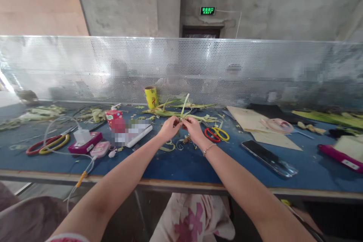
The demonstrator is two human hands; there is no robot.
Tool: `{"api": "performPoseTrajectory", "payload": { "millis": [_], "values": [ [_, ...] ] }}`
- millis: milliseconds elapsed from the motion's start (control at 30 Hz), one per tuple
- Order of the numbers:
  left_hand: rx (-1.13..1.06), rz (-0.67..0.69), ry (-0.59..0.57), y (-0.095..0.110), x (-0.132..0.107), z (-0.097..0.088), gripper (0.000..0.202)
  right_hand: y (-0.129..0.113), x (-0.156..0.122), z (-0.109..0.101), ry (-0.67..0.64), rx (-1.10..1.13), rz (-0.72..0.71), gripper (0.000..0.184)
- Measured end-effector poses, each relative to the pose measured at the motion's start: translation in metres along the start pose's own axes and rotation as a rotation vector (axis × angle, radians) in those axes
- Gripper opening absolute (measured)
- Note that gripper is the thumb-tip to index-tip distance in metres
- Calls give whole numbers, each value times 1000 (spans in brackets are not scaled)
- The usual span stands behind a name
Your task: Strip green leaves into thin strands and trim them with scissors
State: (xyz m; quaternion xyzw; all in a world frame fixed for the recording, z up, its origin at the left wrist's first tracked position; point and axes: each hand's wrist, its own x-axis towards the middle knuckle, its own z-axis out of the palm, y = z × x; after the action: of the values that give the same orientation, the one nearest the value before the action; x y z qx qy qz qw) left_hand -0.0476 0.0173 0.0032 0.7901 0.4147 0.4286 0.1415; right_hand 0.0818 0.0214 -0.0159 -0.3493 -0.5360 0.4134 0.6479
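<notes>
A narrow pale-green leaf strip (185,105) stands up from the fingertips of both hands, over the middle of the blue table. My left hand (169,128) pinches its lower part from one side. Close against it, my right hand (193,129) pinches the strip too, a bracelet on its wrist. The fingers cover the strip's lower end. Just right of the right hand lie scissors with red and yellow handles (217,134). Long green stalks and leaves (167,113) lie behind the hands, and curled leaf scraps (168,146) are strewn below them.
A yellow cylindrical can (151,98), a red drink carton (114,119), a white case (138,136) and more scissors (48,145) are on the left. To the right lie a phone (268,158) and brown card sheets (252,119). A perforated metal screen (181,70) borders the table's back.
</notes>
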Motion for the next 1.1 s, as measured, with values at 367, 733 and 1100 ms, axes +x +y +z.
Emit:
{"api": "performPoseTrajectory", "payload": {
  "millis": [367,733,1100],
  "values": [
    [-271,-172,17,-7,6,4,15,2,4,-7,-23,55,52,27],
    [-664,-389,-38,-2,8,6,14,-7,1,-8,-16,152,98,26],
    [-433,-321,-46,-7,7,4,8,-12,4,-13,140,179,116,33]
  ]
}}
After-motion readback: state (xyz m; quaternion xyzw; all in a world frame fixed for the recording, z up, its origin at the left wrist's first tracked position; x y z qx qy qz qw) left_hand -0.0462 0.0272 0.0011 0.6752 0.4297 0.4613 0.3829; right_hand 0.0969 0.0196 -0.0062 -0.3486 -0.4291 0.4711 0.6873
